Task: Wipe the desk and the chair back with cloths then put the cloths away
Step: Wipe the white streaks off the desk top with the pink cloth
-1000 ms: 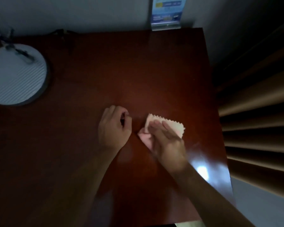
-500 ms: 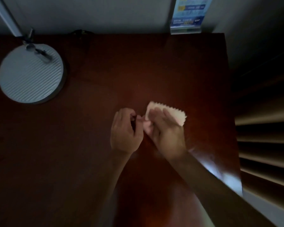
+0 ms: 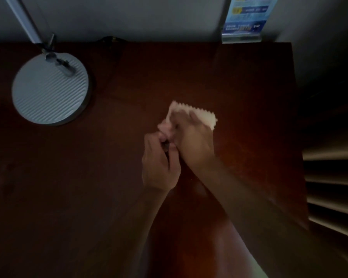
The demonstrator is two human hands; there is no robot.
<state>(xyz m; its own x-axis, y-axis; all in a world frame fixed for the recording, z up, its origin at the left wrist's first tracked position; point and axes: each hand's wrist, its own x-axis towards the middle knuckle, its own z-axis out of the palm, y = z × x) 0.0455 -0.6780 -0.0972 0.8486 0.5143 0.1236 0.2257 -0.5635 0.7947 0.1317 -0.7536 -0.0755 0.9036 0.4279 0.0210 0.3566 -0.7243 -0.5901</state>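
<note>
Pressing the pale cloth (image 3: 204, 117) flat on the dark wooden bench (image 3: 239, 81) with straight fingers, the right hand (image 3: 193, 141) worked toward the bench's right half; the cloth lay under those fingers, scalloped edge showing beyond them. The left hand (image 3: 161, 163) sat just beside it, its grip curled around something small and dark that I could not identify. Wiping well probably meant keeping the cloth spread, with overlapping strokes out to the edges and around the lamp base (image 3: 48, 89). Counted: one cloth visible, two hands, one lamp base, one blue leaflet stand (image 3: 243, 21).
</note>
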